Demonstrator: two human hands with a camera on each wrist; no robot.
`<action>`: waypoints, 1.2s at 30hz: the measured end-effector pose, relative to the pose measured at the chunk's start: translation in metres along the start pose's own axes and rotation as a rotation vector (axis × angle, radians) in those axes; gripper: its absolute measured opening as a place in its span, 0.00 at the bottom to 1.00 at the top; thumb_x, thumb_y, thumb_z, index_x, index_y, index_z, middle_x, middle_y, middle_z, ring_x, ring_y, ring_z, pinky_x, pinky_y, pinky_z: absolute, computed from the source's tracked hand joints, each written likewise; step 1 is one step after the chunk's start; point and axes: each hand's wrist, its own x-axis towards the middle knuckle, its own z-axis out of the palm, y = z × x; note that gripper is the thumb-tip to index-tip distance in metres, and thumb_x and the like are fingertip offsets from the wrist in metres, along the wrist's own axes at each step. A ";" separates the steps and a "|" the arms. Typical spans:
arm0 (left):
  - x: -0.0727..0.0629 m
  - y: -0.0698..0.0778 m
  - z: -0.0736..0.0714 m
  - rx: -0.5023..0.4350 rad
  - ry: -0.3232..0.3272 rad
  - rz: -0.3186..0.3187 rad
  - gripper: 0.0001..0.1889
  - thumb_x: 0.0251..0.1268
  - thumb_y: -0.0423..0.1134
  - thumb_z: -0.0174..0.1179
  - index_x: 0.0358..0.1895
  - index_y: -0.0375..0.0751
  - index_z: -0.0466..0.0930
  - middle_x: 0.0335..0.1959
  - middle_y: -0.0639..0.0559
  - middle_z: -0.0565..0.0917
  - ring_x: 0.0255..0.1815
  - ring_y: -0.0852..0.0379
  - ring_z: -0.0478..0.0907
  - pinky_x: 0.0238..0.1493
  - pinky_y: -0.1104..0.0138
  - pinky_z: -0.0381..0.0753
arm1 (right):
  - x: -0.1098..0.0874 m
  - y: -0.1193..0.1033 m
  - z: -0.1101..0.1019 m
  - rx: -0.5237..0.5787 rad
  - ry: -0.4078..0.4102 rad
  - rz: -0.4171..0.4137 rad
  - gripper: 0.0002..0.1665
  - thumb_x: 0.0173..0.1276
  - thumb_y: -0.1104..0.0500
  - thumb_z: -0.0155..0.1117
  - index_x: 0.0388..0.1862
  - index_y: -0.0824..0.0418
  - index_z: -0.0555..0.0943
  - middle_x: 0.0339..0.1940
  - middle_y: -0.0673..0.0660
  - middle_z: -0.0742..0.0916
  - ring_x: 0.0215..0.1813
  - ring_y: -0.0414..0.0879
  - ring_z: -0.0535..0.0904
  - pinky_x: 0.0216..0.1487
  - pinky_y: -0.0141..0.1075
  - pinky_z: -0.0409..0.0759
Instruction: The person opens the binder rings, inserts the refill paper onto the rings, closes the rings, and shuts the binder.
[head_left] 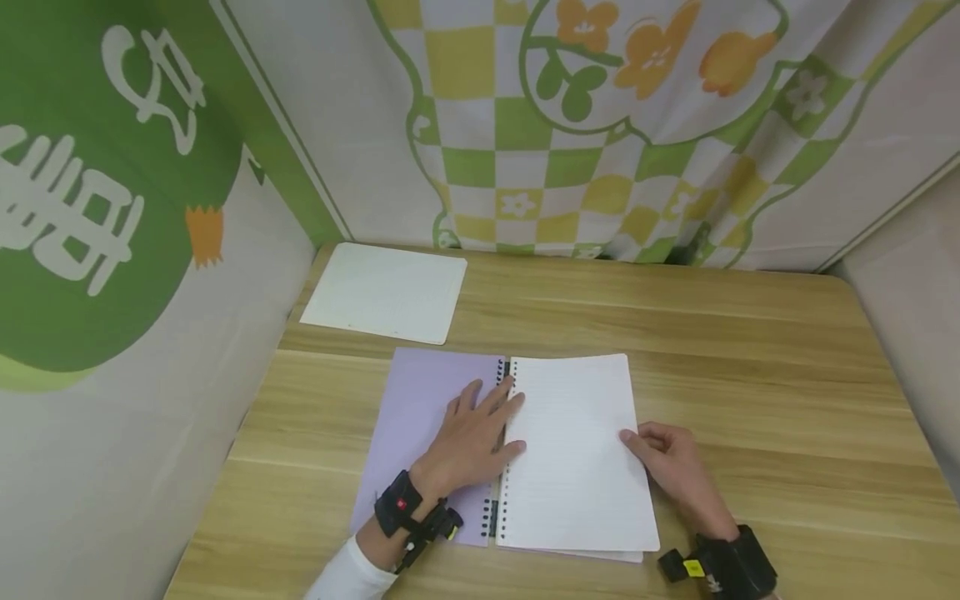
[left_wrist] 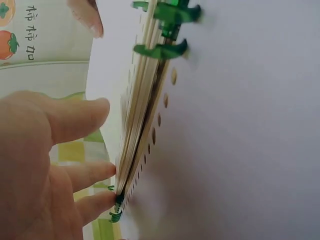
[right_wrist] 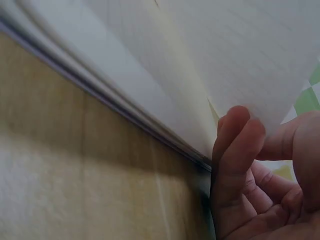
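The right hand (head_left: 672, 461) is the nearer one to the free long edge of the lined leaf (head_left: 573, 475), which lies at nine o'clock from its grip, long axis running roughly from twelve to six. That grip is a pinch: thumb over the leaf's three o'clock edge, fingertips behind it, and the right wrist view shows paper raised off the stack there, though whether one leaf or several I can't tell. The left hand (head_left: 468, 446) is closest to the hinge side; its grip is spread, holding nothing, laid across the binding rings (head_left: 493, 517) with fingers toward one o'clock. The notebook sits open at the near side of the desk (head_left: 750, 358), its purple cover (head_left: 416, 392) flat on the nine o'clock half, the white, faintly ruled pages on the three o'clock half, with a second corner poking out at about five. The rings look dark from the head but green in the left wrist view, clustered toward the two ends, with bare punched holes between. A loose white sheet (head_left: 386, 292) lies between ten and eleven o'clock from the notebook, just apart.
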 end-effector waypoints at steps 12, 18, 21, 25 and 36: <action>-0.033 -0.012 -0.003 -0.045 -0.138 0.103 0.47 0.69 0.64 0.66 0.86 0.54 0.59 0.91 0.52 0.44 0.88 0.26 0.34 0.83 0.31 0.42 | -0.006 -0.003 0.001 0.002 -0.039 0.050 0.23 0.77 0.49 0.70 0.52 0.69 0.86 0.34 0.56 0.94 0.36 0.47 0.85 0.40 0.32 0.78; -0.038 -0.015 0.000 -0.052 -0.170 0.141 0.53 0.61 0.68 0.71 0.86 0.56 0.59 0.91 0.52 0.44 0.88 0.27 0.31 0.82 0.29 0.40 | -0.007 -0.001 0.002 -0.004 -0.047 0.021 0.22 0.78 0.50 0.70 0.51 0.70 0.86 0.33 0.57 0.94 0.32 0.45 0.85 0.34 0.32 0.79; -0.038 -0.015 0.001 -0.046 -0.178 0.145 0.54 0.59 0.69 0.72 0.86 0.57 0.59 0.91 0.52 0.44 0.88 0.27 0.30 0.82 0.29 0.39 | -0.007 0.000 0.001 -0.024 -0.047 0.000 0.21 0.78 0.51 0.70 0.50 0.70 0.86 0.31 0.56 0.93 0.28 0.45 0.83 0.29 0.32 0.79; -0.038 -0.017 0.002 -0.029 -0.191 0.154 0.52 0.61 0.67 0.71 0.86 0.58 0.59 0.91 0.53 0.45 0.88 0.27 0.30 0.82 0.30 0.39 | -0.007 0.001 -0.002 -0.068 -0.047 -0.022 0.19 0.78 0.52 0.69 0.49 0.70 0.86 0.28 0.55 0.91 0.25 0.44 0.80 0.26 0.33 0.78; -0.035 -0.012 0.007 0.008 -0.207 0.188 0.50 0.63 0.64 0.71 0.86 0.59 0.58 0.91 0.54 0.44 0.88 0.28 0.31 0.83 0.31 0.39 | -0.007 0.004 -0.015 -0.190 -0.054 -0.064 0.17 0.79 0.51 0.68 0.40 0.65 0.84 0.17 0.50 0.78 0.21 0.44 0.74 0.24 0.33 0.72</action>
